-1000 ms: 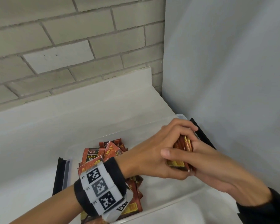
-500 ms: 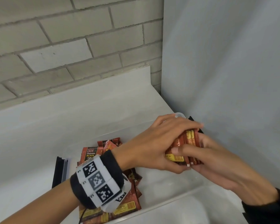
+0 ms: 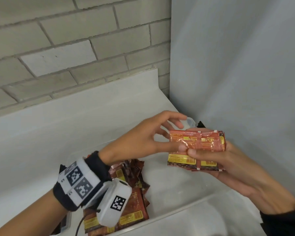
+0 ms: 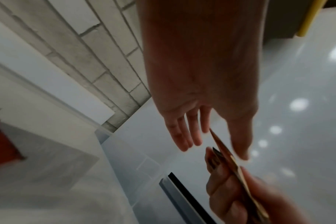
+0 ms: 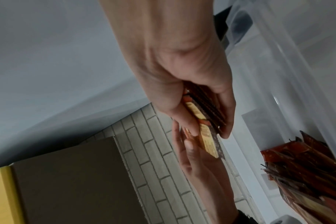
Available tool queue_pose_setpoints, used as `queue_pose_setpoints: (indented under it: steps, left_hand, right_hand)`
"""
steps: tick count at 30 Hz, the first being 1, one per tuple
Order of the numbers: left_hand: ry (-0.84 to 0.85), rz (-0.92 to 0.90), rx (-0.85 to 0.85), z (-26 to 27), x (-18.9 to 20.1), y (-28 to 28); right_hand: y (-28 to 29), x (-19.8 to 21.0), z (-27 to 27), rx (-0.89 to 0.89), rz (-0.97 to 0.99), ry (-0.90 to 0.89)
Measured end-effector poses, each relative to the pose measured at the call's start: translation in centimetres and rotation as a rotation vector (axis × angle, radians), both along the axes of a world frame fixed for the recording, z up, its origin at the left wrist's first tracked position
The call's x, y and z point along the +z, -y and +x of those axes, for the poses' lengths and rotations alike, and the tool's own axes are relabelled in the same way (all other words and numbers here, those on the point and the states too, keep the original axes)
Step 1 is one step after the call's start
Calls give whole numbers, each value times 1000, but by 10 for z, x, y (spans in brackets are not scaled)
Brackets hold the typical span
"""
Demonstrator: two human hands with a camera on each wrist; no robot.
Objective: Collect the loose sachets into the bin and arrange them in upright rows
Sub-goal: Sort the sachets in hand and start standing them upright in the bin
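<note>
While the right hand (image 3: 232, 160) clamps a squared bundle of red-and-brown foil sachets with yellow label bands (image 3: 197, 149) above the far right part of the clear plastic bin (image 3: 191, 212), the job in hand looks to be evening up this bundle before it goes down as a standing row. To do that well, the right thumb should keep pressing the front face so the packets cannot fan out, and the left hand (image 3: 143, 140) should tap the left ends flush rather than tug at one packet. Its fingers are spread and nearly straight, with the thumb touching the bundle's left edge and the other fingertips hovering just beyond it; it grips nothing. Lowering the bundle on its long edge against the bin's right wall would probably give it something to lean on, since slick foil slides easily.

Each sachet is flat and rectangular, glossy and a little crinkled, with crimped ends and small print too blurred to read. From the right wrist view the bundle shows several thin layers edge-on. A loose heap of the same sachets (image 3: 126, 201) lies in the near left part of the bin, leaning at mixed angles, partly hidden by the white wrist camera with black square markers (image 3: 114, 205).
</note>
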State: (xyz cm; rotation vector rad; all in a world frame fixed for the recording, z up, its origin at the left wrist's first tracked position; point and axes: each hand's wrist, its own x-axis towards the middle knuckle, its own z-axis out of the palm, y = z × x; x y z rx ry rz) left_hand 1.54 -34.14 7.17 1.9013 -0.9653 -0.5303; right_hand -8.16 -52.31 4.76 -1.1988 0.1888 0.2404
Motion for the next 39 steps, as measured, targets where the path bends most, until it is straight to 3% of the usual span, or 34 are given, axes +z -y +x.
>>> queue_pose_setpoints:
  steps: [5, 13, 16, 20, 26, 30, 35, 39]
  left_hand:
    - [-205, -72, 3, 1, 2, -3]
    - [-102, -286, -47, 5, 1, -8]
    - [-82, -267, -91, 4, -3, -8]
    - [-64, -233, -99, 4, -8, -8]
    - [-37, -212, -28, 7, -13, -11]
    - [-149, -179, 61, 4, -8, -8]
    - [-254, -38, -9, 2, -1, -5]
    - [-69, 54, -27, 13, 4, -2]
  right_hand:
    - [2, -4, -1, 19, 75, 13]
    - [-4, -6, 2, -16, 151, -126]
    - [-4, -10, 1, -15, 14, -101]
    - [-3, -4, 3, 69, 221, -167]
    - [2, -6, 4, 41, 168, -128]
    - [4, -11, 6, 21, 174, -110]
    - [3, -16, 6, 37, 104, -70]
    - [-3, -18, 7, -151, 73, 58]
